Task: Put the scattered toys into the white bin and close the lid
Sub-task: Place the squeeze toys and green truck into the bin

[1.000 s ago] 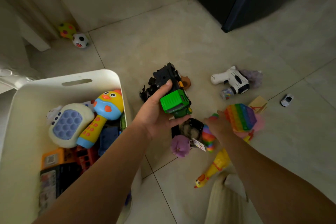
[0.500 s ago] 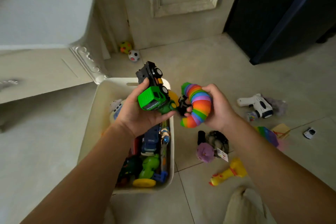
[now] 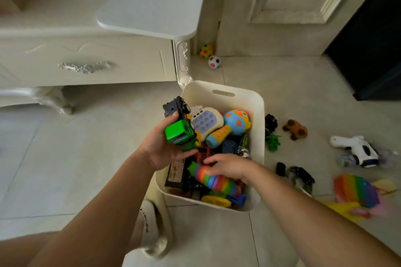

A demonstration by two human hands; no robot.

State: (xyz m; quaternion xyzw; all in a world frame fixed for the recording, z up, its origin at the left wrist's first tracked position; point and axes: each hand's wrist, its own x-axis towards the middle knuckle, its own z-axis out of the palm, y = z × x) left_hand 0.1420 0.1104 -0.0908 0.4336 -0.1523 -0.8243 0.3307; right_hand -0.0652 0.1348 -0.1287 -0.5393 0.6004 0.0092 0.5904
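Green plastic toy truck (image 3: 181, 134) and black toy vehicle (image 3: 176, 106) being clutched together in left hand (image 3: 161, 149), held over near-left rim of white plastic bin (image 3: 256, 102). Rainbow segmented slug toy (image 3: 213, 180) being laid inside bin under right hand (image 3: 227, 166), fingers loosely spread on it; long axis running left-right. Two balls (image 3: 210, 56) being left by door; lid not identified.
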